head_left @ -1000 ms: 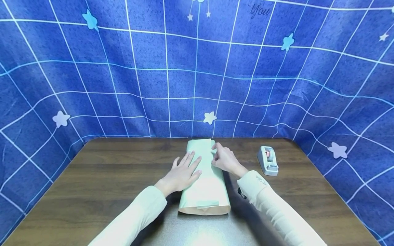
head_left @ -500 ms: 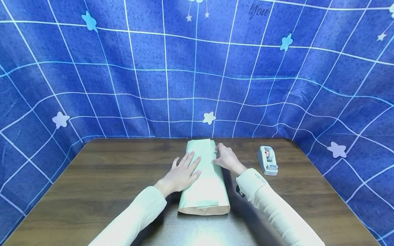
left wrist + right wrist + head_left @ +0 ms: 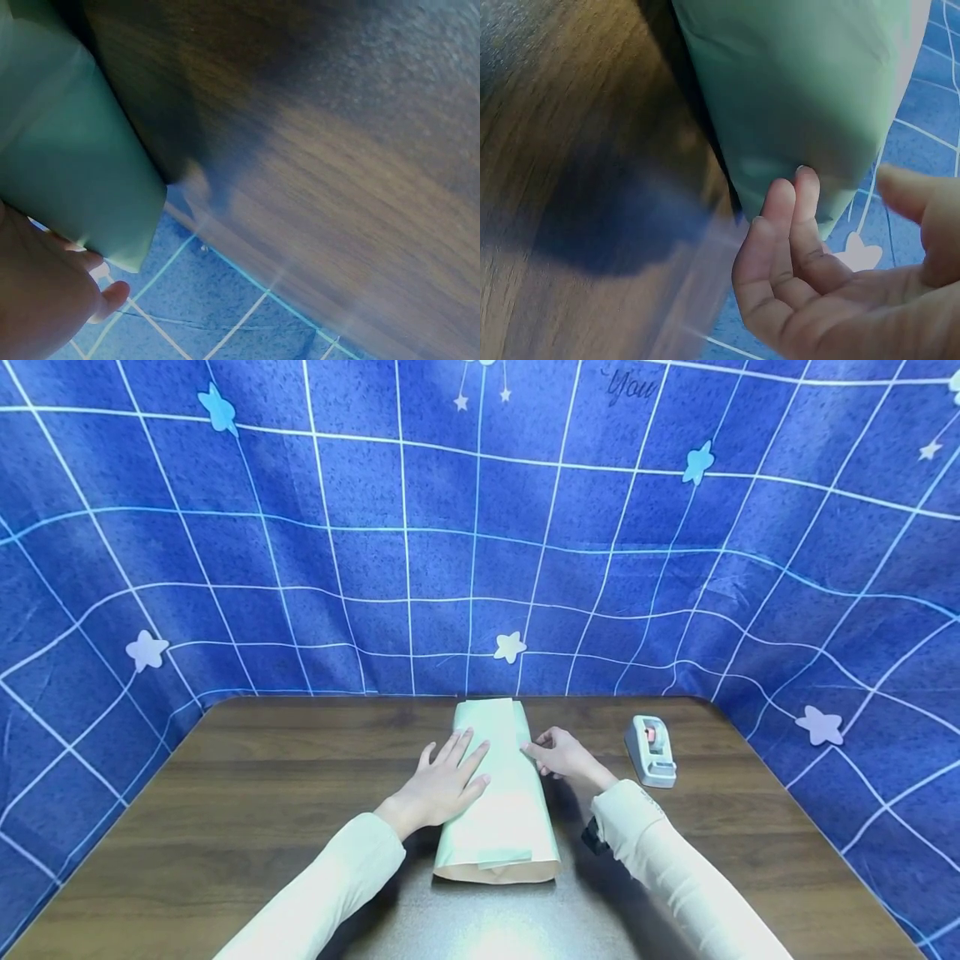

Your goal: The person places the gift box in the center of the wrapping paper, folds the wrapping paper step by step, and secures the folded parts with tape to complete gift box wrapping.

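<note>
A pale green paper packet [image 3: 498, 785], tan inside its near end, lies lengthwise on the table. My left hand [image 3: 438, 787] rests on its top face with fingers spread and straight. In the left wrist view only part of the left hand [image 3: 45, 292] shows beside the packet's far end. At the packet's right edge is my right hand [image 3: 566, 756], its thumb by the top edge. The right wrist view shows its loosely bent fingertips [image 3: 804, 171] against the green side [image 3: 780, 90], with the thumb held well apart from them.
A white tape dispenser [image 3: 651, 752] with a small roll stands to the right on the brown wooden table [image 3: 300, 760]. A blue curtain [image 3: 337, 568] with white lines and stars hangs behind the table and along both sides. A strip of tape [image 3: 505, 858] lies across the packet's near end.
My right hand has slid a little toward me along the packet's right edge, and its fingers have moved off the top to the side. The left hand and the packet stay put.
</note>
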Motion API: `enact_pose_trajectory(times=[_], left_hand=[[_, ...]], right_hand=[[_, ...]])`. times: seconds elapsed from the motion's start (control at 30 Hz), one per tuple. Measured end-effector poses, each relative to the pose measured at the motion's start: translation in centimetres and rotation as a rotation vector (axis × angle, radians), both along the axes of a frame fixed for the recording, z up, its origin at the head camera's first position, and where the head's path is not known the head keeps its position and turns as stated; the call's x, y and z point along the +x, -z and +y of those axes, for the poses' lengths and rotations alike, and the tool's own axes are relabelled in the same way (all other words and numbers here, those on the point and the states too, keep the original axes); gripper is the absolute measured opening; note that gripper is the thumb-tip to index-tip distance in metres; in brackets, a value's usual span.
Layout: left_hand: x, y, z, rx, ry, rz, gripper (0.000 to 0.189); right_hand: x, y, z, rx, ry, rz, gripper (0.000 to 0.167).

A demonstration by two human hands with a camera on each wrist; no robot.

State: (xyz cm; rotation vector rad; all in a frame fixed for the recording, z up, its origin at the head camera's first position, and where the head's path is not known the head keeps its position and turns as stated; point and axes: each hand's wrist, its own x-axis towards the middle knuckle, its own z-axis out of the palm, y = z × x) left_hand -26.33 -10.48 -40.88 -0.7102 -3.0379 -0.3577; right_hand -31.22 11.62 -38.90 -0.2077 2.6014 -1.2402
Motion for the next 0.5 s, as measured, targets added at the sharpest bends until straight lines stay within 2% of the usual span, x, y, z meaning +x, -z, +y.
enact_pose_trajectory(times=[0.2, 0.37, 0.5], left_hand=[[-0.12, 0.19, 0.02, -0.004, 0.007, 0.002, 0.059], [-0.05, 0.02, 0.09, -0.018, 0.002, 0.004, 0.062], [-0.05, -0.10, 0.07, -0.041, -0.012, 0.003, 0.063]], right_hand=[[0.35, 0.11, -0.16, 0.108, 0.028, 0.046, 0.054], [0.79, 0.06, -0.17, 0.139, 0.042, 0.134, 0.055], [0.98, 0.32, -0.24, 0.126, 0.044, 0.131, 0.058]])
